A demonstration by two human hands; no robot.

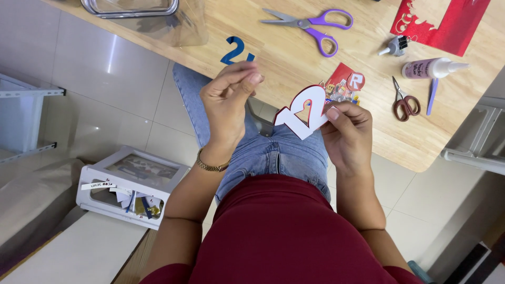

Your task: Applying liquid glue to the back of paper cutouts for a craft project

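A white cut-out number edged in red is seen; purple handles mark the scissors; the small number appears blue, the sheet glittery red.

Left hand is pinched shut, but whatever's between the fingertips is too tiny to make out. It also covers part of the blue paper cutout on the table. The clear container at the top edge is chopped off, same with the red sheet in the upper right corner.
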